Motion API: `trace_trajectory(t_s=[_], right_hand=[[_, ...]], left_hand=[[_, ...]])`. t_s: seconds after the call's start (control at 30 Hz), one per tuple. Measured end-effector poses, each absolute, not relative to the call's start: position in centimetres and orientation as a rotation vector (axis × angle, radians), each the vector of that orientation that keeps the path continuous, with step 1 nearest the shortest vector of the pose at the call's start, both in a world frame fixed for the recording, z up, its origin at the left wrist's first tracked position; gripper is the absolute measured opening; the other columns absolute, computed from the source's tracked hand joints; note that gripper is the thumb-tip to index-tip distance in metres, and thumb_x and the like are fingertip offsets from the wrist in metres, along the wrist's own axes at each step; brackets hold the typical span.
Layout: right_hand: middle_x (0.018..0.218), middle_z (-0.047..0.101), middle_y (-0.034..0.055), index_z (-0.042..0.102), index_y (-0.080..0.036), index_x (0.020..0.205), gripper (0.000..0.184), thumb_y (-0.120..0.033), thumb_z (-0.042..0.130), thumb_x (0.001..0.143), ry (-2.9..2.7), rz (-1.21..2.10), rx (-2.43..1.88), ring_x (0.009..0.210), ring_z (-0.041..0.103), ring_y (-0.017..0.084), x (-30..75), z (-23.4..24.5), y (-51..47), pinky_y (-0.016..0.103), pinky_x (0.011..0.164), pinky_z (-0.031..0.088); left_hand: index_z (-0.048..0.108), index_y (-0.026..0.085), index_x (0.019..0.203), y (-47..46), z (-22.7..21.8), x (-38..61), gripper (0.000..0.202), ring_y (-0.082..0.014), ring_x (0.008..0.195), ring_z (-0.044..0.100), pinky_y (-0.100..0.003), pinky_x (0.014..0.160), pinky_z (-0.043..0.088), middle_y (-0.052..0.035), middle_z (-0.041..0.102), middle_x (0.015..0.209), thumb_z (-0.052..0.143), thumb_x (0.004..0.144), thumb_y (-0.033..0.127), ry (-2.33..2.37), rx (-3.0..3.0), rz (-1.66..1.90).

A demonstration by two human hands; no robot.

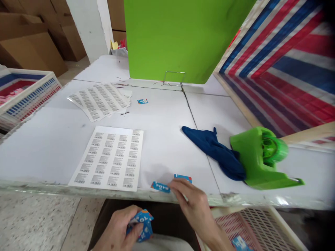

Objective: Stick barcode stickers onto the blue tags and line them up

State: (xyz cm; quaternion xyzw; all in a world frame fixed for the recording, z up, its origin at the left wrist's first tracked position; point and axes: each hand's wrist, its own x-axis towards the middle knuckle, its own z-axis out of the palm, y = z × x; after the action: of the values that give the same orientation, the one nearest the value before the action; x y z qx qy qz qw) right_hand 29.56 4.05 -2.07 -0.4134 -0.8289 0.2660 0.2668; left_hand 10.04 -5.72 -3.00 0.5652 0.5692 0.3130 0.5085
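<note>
The two small blue cards (pixel 160 187) lie at the near edge of the counter (pixel 167 139). Our right hand (pixel 195 205) rests its fingertips on them; we cannot tell if it pinches one. Below that edge, our left hand (pixel 117 232) is closed round a blue packet (pixel 143 220). We judge it best to slide one card at a time, clear of the label sheet (pixel 110 158). The print is unreadable, and the pink basket (pixel 261 223) is cut off.

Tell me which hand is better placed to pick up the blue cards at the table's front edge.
Right, probably. The right hand touches the blue cards at the edge of the table; the left hand sits lower, off it, closed around a blue packet.
</note>
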Motion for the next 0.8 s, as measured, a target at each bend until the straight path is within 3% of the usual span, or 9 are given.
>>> trace_trajectory(t_s=[0.17, 0.33, 0.47, 0.63, 0.8], right_hand=[[0.078, 0.063, 0.0023, 0.065, -0.019, 0.081, 0.020, -0.010, 0.047, 0.081, -2.343, 0.894, -1.160, 0.069, 0.061, 0.013, 28.5, -1.5, 7.8, 0.024, 0.065, 0.049], [0.101, 0.061, 0.0072, 0.062, -0.020, 0.096, 0.022, -0.015, 0.045, 0.083, -2.355, 0.723, -1.202, 0.093, 0.058, 0.018, 30.4, -2.3, 7.6, 0.034, 0.083, 0.048], [0.106, 0.062, 0.0067, 0.063, -0.024, 0.098, 0.021, -0.024, 0.048, 0.083, -2.294, 0.724, -1.234, 0.106, 0.053, 0.022, 32.1, -2.3, 4.8, 0.037, 0.090, 0.046], [0.095, 0.067, 0.0055, 0.059, -0.022, 0.108, 0.030, -0.037, 0.050, 0.082, -1.927, 1.440, -1.264, 0.084, 0.064, 0.018, 29.5, -2.4, 1.7, 0.027, 0.076, 0.052], [0.062, 0.060, 0.0005, 0.064, -0.018, 0.077, 0.031, -0.044, 0.047, 0.083, -1.851, 1.615, -1.209, 0.059, 0.055, 0.012, 26.0, -1.8, 2.6, 0.019, 0.054, 0.046]], left_hand=[[0.062, 0.017, 0.084, -5.9, -3.1, 10.0, 0.020, -0.0155, 0.069, 0.059, -0.020, 0.066, 0.043, -0.0027, 0.065, 0.075, 0.048, 0.083, 0.031, 1.384, 1.333, 0.746], [0.064, 0.016, 0.085, -6.0, -3.3, 9.6, 0.027, -0.0152, 0.063, 0.056, -0.021, 0.060, 0.044, -0.0013, 0.061, 0.068, 0.053, 0.079, 0.040, 1.366, 1.059, 0.880], [0.065, 0.014, 0.083, -5.1, -3.5, 9.5, 0.032, -0.0148, 0.062, 0.054, -0.022, 0.060, 0.045, -0.0004, 0.060, 0.064, 0.063, 0.071, 0.044, 1.371, 0.635, 1.073], [0.064, 0.014, 0.086, -3.3, -2.8, 10.6, 0.032, -0.0153, 0.064, 0.056, -0.026, 0.063, 0.047, -0.0010, 0.061, 0.067, 0.069, 0.068, 0.040, 1.242, 0.395, 1.275], [0.065, 0.015, 0.088, -2.8, -1.9, 10.8, 0.036, -0.0166, 0.069, 0.058, -0.028, 0.069, 0.048, -0.0009, 0.062, 0.069, 0.071, 0.065, 0.042, 1.234, 0.354, 1.363]])
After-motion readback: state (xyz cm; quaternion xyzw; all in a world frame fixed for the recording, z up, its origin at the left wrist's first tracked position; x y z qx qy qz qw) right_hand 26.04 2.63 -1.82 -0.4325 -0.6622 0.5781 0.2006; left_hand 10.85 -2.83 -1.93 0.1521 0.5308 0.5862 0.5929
